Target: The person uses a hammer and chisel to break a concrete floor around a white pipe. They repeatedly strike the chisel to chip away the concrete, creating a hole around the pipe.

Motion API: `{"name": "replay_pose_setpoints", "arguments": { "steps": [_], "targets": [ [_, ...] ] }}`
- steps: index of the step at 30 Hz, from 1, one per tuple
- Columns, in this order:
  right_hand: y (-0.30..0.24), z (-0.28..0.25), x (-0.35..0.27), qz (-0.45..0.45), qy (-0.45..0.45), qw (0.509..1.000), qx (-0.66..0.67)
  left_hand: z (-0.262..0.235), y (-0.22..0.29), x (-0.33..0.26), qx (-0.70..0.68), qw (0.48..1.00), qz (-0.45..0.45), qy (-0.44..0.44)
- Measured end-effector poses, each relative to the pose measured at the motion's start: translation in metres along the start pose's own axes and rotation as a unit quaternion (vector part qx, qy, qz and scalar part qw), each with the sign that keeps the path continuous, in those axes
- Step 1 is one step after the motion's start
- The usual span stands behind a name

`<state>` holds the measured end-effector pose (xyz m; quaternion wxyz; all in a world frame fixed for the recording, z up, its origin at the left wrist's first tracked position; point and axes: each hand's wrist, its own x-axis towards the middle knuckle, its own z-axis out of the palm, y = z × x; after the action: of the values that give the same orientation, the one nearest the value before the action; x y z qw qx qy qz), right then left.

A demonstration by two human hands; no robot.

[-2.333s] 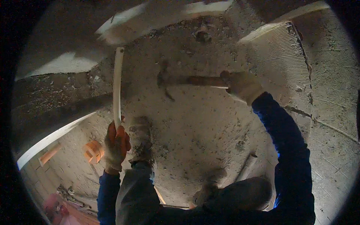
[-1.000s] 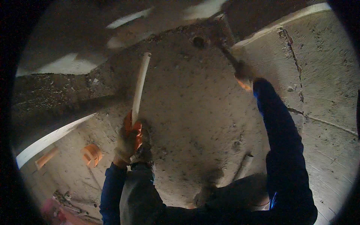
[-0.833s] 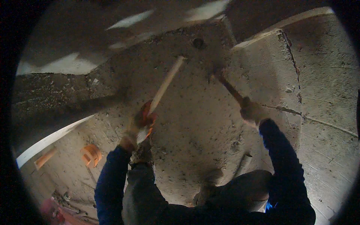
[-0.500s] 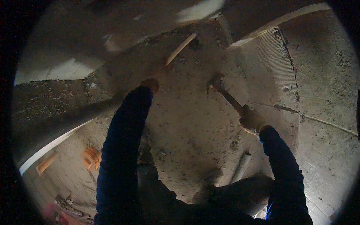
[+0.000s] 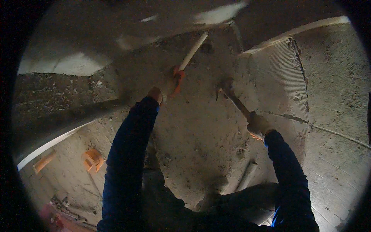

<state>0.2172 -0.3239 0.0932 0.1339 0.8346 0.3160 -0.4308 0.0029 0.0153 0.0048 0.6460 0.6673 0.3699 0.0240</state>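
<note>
My right hand (image 5: 258, 124), in a dark glove with an orange edge, is closed round the handle of a claw hammer (image 5: 239, 103). Its dark head (image 5: 226, 86) hangs over the dusty ground, slightly blurred. Dim at the end of its blue sleeve, my left hand (image 5: 157, 94) reaches forward and is closed on a straight pale rod (image 5: 194, 51). An orange-red curved piece (image 5: 178, 80) shows between that hand and the rod. Left fingers are mostly hidden, and the rod's exact kind cannot be made out. Its far end reaches the foot of the wall.
A ribbed patch (image 5: 284, 69) with a broken edge borders slabs on the right. At left lie an orange round cap (image 5: 92, 160), an orange block (image 5: 44, 162) and a pale strip (image 5: 58, 142). A grey pipe (image 5: 247, 176) lies near my leg.
The view has shifted a little. The orange-red piece by my left hand now shows clearly. The hammer head has dropped slightly, and my right hand keeps its grip.
</note>
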Motion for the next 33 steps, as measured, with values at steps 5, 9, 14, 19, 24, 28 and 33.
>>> {"name": "replay_pose_setpoints", "arguments": {
  "steps": [5,9,14,19,24,28,33],
  "targets": [
    [0.005,0.000,0.001,-0.028,0.006,0.998,-0.055,-0.023,-0.019,-0.077,-0.317,0.938,-0.074,-0.122],
    [0.006,0.010,0.004,-0.013,0.028,0.998,-0.053,-0.036,-0.051,-0.151,-0.304,0.922,-0.138,-0.194],
    [-0.004,0.010,0.000,-0.013,0.065,0.996,-0.064,-0.047,-0.056,-0.172,-0.359,0.872,-0.278,-0.182],
    [-0.016,-0.032,-0.034,-0.047,0.116,0.989,-0.078,-0.060,-0.053,-0.209,-0.261,0.944,-0.178,-0.094],
    [-0.028,-0.073,-0.065,-0.094,0.066,0.975,-0.192,-0.063,-0.064,-0.237,-0.176,0.979,-0.101,-0.021],
    [-0.042,-0.084,-0.065,-0.094,0.023,0.969,-0.229,-0.073,-0.067,-0.260,0.041,0.994,-0.097,0.012],
    [-0.080,-0.098,-0.058,-0.150,0.073,0.984,-0.057,-0.070,-0.063,-0.278,0.094,0.989,-0.077,0.087]
  ]
}}
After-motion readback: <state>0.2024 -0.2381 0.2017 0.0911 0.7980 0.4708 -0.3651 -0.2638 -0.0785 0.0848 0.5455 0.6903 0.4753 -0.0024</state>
